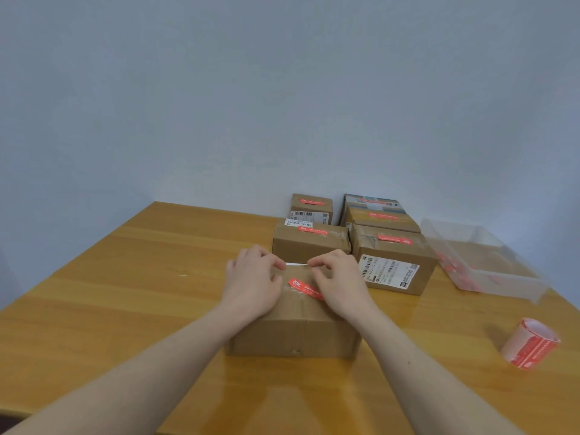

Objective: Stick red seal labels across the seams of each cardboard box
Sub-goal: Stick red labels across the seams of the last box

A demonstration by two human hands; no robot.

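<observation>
A cardboard box [293, 335] stands on the wooden table [125, 293] right in front of me. One red seal label [303, 287] is stuck across its top seam. My left hand [252, 282] and my right hand [340, 282] rest over the box top. Between their fingertips they pinch the two ends of a thin strip [296, 264] that shows white, stretched above the far edge of the box. Whether the strip touches the box I cannot tell.
Behind stand several sealed boxes with red labels, such as a left one [309, 243] and a right one [394, 262]. A clear plastic bin [485, 262] sits at the right. A roll of red labels [530, 343] lies near the front right.
</observation>
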